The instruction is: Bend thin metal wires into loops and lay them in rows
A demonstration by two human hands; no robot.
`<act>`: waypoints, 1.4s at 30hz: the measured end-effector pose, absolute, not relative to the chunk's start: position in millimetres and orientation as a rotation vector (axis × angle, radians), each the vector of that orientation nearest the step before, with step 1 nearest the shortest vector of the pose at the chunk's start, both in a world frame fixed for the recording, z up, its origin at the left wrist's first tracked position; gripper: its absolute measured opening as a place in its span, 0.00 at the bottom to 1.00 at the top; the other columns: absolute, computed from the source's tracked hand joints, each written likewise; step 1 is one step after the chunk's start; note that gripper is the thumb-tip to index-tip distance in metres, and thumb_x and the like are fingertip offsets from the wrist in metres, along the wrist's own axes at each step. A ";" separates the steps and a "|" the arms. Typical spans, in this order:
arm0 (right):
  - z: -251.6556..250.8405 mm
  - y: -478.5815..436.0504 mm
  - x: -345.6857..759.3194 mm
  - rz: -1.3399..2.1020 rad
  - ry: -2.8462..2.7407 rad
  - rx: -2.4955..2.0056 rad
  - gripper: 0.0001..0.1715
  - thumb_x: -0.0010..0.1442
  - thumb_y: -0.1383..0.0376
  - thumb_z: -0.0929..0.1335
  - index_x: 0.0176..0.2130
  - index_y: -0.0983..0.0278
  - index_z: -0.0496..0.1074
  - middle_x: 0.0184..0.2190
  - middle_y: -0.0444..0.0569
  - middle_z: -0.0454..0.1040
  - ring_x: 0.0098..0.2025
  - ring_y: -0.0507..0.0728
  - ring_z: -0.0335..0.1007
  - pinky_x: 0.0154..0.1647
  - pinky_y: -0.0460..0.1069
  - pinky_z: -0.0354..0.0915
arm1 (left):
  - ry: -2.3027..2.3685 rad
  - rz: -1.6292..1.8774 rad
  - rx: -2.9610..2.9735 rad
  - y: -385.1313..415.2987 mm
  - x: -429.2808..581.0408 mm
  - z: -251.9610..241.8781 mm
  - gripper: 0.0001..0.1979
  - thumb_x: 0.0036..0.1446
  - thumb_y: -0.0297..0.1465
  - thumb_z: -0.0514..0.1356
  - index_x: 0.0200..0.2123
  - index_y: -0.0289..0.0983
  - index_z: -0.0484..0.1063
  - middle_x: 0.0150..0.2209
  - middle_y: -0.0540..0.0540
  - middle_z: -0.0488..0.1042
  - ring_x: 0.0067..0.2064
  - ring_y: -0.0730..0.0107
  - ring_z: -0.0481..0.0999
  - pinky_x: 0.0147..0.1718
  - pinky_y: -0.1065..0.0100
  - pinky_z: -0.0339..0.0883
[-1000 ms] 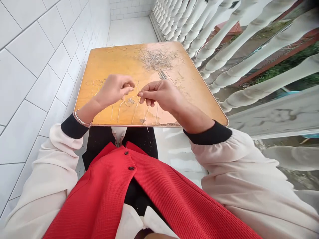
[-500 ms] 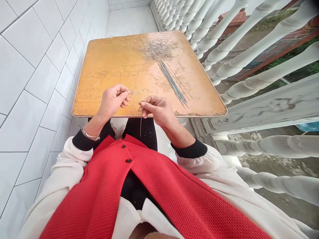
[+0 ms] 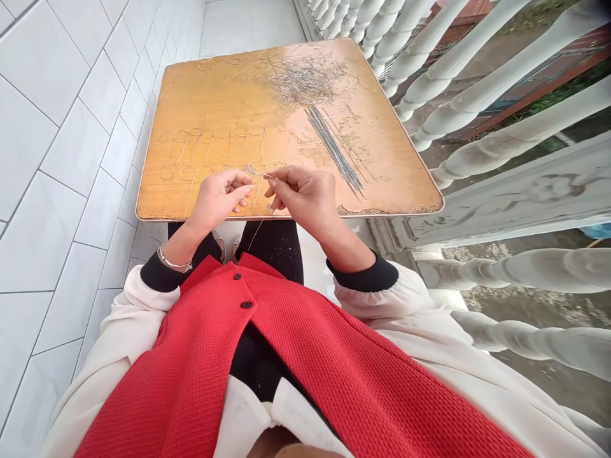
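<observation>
Fine metal wire (image 3: 258, 173) runs between both hands just over the near edge of an orange laminate board (image 3: 229, 89), its tail hanging toward the lap (image 3: 272, 254). Left hand (image 3: 220, 198) and right hand (image 3: 300, 197) each pinch it, thumb to forefinger, remaining fingers curled. From the hands: straight wire bundle (image 3: 334, 149) at 2 o'clock, wire loops (image 3: 210, 135) at 10 o'clock, tangled wire heap (image 3: 305, 79) at 12 o'clock.

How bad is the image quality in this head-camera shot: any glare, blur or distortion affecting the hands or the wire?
In the head view, glare washes out the far right of the orange tabletop; wide-angle distortion bends the white balusters and wall tiles; the left hand and right hand look sharp, though the thin wire is faint.
</observation>
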State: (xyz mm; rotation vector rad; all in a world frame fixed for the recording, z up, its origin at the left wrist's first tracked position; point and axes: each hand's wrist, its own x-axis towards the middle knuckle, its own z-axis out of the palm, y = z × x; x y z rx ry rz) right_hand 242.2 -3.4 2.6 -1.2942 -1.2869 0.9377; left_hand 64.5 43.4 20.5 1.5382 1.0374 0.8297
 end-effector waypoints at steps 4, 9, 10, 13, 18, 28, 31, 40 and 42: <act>-0.5 -7.1 238.4 0.870 -1.328 -1.298 0.14 0.59 0.50 0.74 0.41 0.55 0.79 0.25 0.43 0.75 0.23 0.51 0.70 0.25 0.48 0.70 | 1.029 0.900 1.461 41.3 65.8 17.6 0.07 0.62 0.23 0.63 0.30 0.36 0.73 0.24 0.54 0.73 0.23 0.83 0.73 0.23 0.80 0.68; -11.1 -2.9 236.8 0.995 -1.244 -1.175 0.19 0.59 0.51 0.74 0.41 0.63 0.79 0.23 0.43 0.75 0.19 0.49 0.69 0.21 0.46 0.68 | 0.933 1.040 1.352 40.4 73.7 3.0 0.07 0.61 0.30 0.66 0.31 0.35 0.74 0.24 0.55 0.74 0.23 0.83 0.74 0.24 0.79 0.71; -13.2 -1.8 236.6 1.021 -1.219 -1.145 0.20 0.59 0.51 0.74 0.41 0.64 0.79 0.23 0.43 0.76 0.19 0.49 0.69 0.20 0.46 0.68 | 0.905 1.061 1.326 39.6 75.5 -0.5 0.07 0.61 0.31 0.67 0.32 0.35 0.75 0.24 0.55 0.75 0.23 0.83 0.75 0.24 0.79 0.71; -17.3 -0.5 235.8 1.011 -1.171 -1.090 0.21 0.58 0.50 0.75 0.41 0.64 0.79 0.23 0.43 0.76 0.19 0.49 0.70 0.21 0.45 0.68 | 0.846 1.069 1.269 35.9 79.6 -9.1 0.09 0.60 0.35 0.68 0.33 0.36 0.75 0.26 0.54 0.78 0.25 0.81 0.78 0.27 0.78 0.74; -15.6 -1.6 235.6 0.973 -1.161 -1.086 0.23 0.57 0.46 0.75 0.40 0.62 0.79 0.23 0.42 0.75 0.20 0.48 0.70 0.21 0.44 0.68 | 0.820 1.063 1.216 32.7 82.2 -10.6 0.08 0.60 0.35 0.68 0.34 0.36 0.76 0.29 0.53 0.80 0.29 0.78 0.82 0.28 0.78 0.75; -12.0 -2.2 238.2 0.948 -1.115 -1.157 0.30 0.51 0.41 0.76 0.34 0.64 0.79 0.25 0.44 0.76 0.20 0.47 0.69 0.21 0.44 0.68 | 0.892 0.928 1.242 32.6 69.9 4.7 0.12 0.58 0.39 0.70 0.34 0.35 0.77 0.30 0.51 0.81 0.28 0.79 0.80 0.24 0.79 0.70; -12.9 -2.5 239.0 0.905 -1.133 -1.189 0.29 0.52 0.41 0.76 0.33 0.64 0.79 0.23 0.43 0.74 0.19 0.47 0.68 0.21 0.44 0.66 | 0.919 0.928 1.270 34.2 65.5 10.4 0.14 0.59 0.42 0.68 0.36 0.36 0.77 0.31 0.50 0.81 0.29 0.79 0.80 0.24 0.79 0.70; -15.2 -4.5 235.2 0.719 -1.212 -1.296 0.19 0.58 0.50 0.74 0.31 0.64 0.78 0.22 0.43 0.73 0.19 0.49 0.68 0.22 0.45 0.65 | 0.989 0.960 1.329 32.0 74.9 5.9 0.06 0.60 0.21 0.63 0.31 0.35 0.75 0.24 0.55 0.76 0.24 0.82 0.77 0.23 0.80 0.70; -17.2 -4.1 233.2 0.685 -1.185 -1.303 0.18 0.59 0.51 0.73 0.31 0.63 0.78 0.22 0.43 0.73 0.19 0.49 0.68 0.23 0.45 0.66 | 0.992 0.970 1.310 29.6 78.6 1.8 0.07 0.59 0.20 0.63 0.30 0.35 0.75 0.24 0.55 0.76 0.24 0.82 0.77 0.23 0.80 0.71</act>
